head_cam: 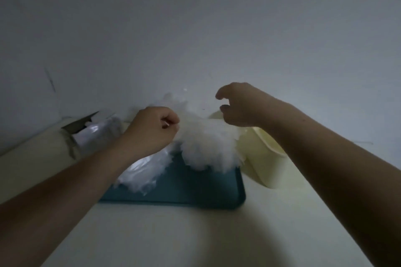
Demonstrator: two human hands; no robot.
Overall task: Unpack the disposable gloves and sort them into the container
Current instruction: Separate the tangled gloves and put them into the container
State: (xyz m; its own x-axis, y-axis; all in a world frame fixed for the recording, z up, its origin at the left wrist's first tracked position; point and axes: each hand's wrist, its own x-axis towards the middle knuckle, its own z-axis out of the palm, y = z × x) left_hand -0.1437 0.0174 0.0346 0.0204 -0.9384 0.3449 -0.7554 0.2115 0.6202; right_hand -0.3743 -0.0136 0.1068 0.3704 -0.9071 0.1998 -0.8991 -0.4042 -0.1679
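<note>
A bunch of thin translucent white disposable gloves [206,145] hangs above the teal tray [195,191], its fingers pointing down. My left hand [154,130] is closed in a pinch on the bunch's left edge. My right hand [240,104] hovers just above the bunch's right side, fingers curled and apart, holding nothing. More clear gloves [141,171] lie heaped on the tray's left part under my left forearm. A pale cream container [264,154] stands right of the tray, partly behind my right forearm.
A torn cardboard package with clear plastic [91,132] lies at the back left against the wall. Everything rests on a pale tabletop [173,234]. A grey wall [195,28] rises directly behind. The light is dim.
</note>
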